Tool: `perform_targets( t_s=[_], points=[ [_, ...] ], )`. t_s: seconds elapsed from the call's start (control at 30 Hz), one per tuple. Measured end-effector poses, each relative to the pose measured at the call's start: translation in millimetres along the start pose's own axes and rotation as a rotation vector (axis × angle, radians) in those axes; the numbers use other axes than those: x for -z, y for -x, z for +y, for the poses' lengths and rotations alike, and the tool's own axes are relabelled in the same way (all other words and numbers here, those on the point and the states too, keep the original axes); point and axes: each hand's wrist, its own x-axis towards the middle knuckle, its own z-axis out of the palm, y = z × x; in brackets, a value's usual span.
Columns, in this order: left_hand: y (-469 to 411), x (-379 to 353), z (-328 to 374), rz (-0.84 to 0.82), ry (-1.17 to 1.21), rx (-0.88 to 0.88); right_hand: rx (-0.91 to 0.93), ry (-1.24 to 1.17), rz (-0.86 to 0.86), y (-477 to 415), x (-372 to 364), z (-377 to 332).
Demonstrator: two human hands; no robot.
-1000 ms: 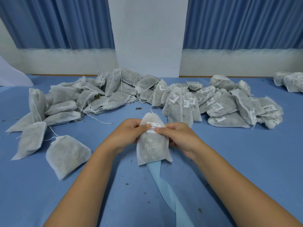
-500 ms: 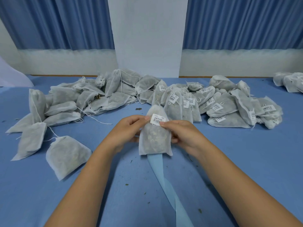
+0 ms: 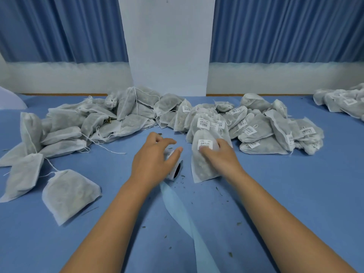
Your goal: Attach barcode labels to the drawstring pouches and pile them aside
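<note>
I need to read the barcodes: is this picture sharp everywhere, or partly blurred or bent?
Head view: the right hand and the pouch it grips are motion-blurred, smearing its label; the labelled pile behind looks sharper; the wide lens bends the curtains outward.

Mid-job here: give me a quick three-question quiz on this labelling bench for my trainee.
1. True or false: the pouch held by the right hand already carries a barcode label.
2. The labelled pile lies on the person's: A) left, B) right, C) lap.
3. What sits beneath the left hand?
Key: 1 true; 2 B; 3 the label roll, trailing its blue backing strip.
</note>
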Motion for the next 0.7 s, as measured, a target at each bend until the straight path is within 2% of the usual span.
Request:
perform_targets(
  t_s=[0.17, 0.3, 0.4, 0.7],
  points=[
    [-5.0, -9.8, 16.0, 0.077, 0.066, -0.048, 0.244, 0.330, 0.078, -6.8, -16.0, 14.0],
    [-12.7, -7.7, 3.0, 0.180, 0.274, 0.085, 0.341, 0.487, 0.157, -28.3, -17.7, 14.4],
    [-16.1, -7.9, -6.7, 0.186, 0.325, 0.154, 0.306, 0.540, 0.161, -48.0, -19.2, 12.7],
    [-22.3, -8.7, -21.2, 0.177, 0.401, 0.214, 0.205, 0.553, 0.179, -85.7, -21.2, 11.1]
  ],
)
